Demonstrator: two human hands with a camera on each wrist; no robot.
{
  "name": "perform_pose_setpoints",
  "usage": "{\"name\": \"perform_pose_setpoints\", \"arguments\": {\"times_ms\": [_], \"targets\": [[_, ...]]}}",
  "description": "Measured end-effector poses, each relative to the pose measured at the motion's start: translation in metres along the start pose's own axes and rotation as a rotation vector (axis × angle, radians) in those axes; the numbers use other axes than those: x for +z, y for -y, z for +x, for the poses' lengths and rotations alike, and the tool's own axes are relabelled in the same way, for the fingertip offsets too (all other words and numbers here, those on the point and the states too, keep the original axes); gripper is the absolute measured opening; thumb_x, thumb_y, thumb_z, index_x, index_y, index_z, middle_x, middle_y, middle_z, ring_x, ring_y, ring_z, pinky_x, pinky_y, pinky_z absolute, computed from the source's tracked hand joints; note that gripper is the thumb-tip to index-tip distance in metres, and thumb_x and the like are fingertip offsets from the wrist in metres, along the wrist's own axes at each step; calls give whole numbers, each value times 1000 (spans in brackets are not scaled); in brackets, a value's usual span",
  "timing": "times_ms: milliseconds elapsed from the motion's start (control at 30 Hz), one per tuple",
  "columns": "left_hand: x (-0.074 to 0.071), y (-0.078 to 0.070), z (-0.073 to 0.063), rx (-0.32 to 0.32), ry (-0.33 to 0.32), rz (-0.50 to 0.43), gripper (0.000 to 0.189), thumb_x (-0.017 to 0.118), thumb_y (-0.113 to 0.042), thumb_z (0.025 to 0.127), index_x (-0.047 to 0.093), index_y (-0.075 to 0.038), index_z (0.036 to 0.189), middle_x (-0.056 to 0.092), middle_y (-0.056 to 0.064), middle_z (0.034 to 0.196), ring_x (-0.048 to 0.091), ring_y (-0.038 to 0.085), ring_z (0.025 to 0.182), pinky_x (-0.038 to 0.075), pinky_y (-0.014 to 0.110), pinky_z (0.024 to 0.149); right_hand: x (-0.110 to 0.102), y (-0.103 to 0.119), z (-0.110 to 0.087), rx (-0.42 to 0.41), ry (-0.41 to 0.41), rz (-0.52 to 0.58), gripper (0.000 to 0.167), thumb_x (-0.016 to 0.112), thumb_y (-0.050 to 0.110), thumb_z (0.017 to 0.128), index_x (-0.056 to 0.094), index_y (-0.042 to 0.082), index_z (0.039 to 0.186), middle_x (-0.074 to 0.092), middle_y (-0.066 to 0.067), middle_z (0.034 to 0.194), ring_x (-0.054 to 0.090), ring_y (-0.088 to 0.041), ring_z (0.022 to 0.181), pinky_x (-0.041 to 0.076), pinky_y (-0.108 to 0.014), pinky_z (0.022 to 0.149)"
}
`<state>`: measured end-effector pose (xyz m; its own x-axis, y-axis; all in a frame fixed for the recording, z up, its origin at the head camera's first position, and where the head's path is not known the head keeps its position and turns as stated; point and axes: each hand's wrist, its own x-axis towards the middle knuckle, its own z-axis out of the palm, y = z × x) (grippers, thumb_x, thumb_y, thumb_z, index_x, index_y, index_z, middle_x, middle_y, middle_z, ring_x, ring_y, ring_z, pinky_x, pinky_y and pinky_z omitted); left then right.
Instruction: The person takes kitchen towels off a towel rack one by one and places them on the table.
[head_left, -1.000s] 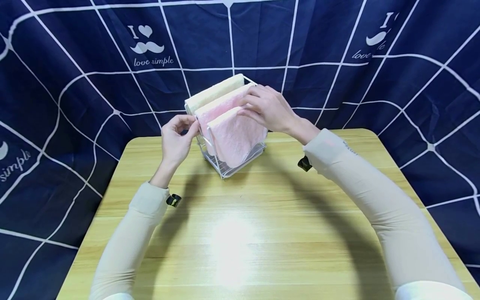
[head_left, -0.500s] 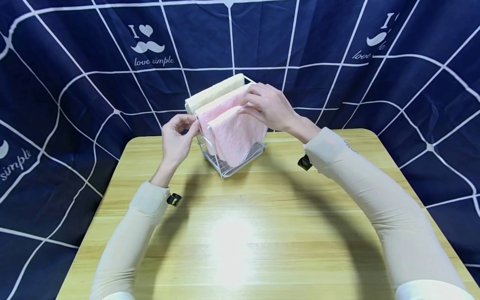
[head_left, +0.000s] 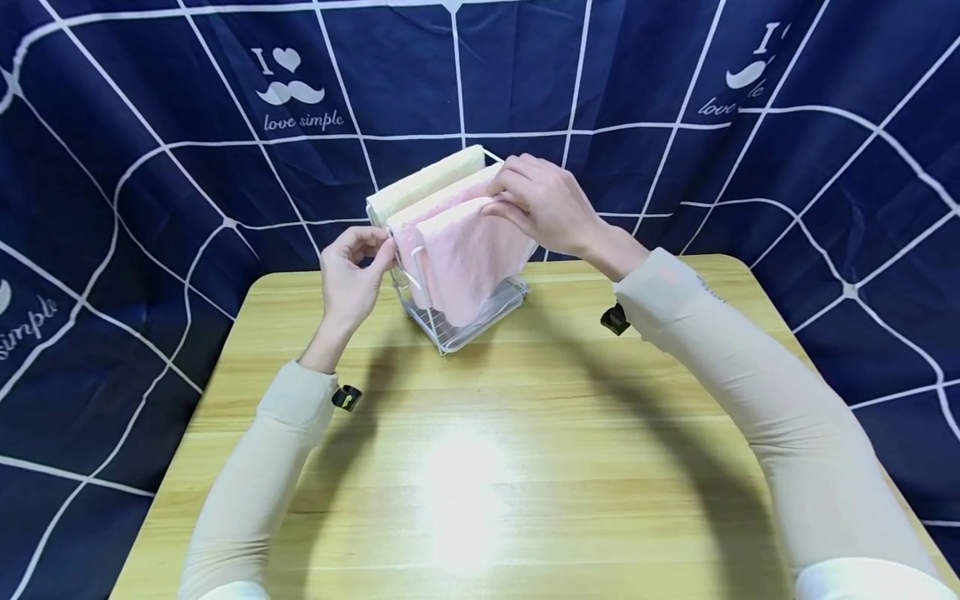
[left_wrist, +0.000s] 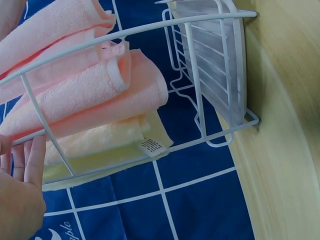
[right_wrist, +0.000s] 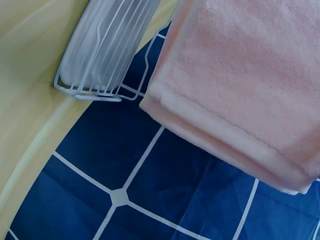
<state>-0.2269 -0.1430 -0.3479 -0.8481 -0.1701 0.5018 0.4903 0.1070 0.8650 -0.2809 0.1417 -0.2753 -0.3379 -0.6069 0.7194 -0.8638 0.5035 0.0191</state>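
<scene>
The right hand (head_left: 547, 204) pinches the right end of the near towel (head_left: 476, 262), a pink one at the rack's near side; the left hand (head_left: 352, 271) grips the rack (left_wrist: 196, 80) at left. A firm left grip and a level fold should serve best. The middle towel (head_left: 442, 200), just behind, may catch; the yellow towel (head_left: 427, 183) hangs farthest. A tray (head_left: 497, 307) lies below.

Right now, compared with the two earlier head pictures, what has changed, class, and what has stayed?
The front pink towel has risen a little, and the right hand at its top edge has moved slightly up with it. No new grip or release shows. The left hand stays at the side of the rack; the rack, middle pink towel and yellow towel stay put.
</scene>
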Motion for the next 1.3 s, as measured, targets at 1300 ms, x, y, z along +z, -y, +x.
{"name": "perform_pose_setpoints", "arguments": {"times_ms": [1300], "targets": [[-1, 0, 2, -11, 19, 6, 4, 70, 8, 94, 70, 8, 98, 68, -19, 77, 65, -2, 68, 64, 14, 68, -54, 3, -8, 60, -266, 98, 16, 82, 1, 87, 70, -4, 96, 66, -18, 85, 51, -21, 76, 33, -12, 73]]}}
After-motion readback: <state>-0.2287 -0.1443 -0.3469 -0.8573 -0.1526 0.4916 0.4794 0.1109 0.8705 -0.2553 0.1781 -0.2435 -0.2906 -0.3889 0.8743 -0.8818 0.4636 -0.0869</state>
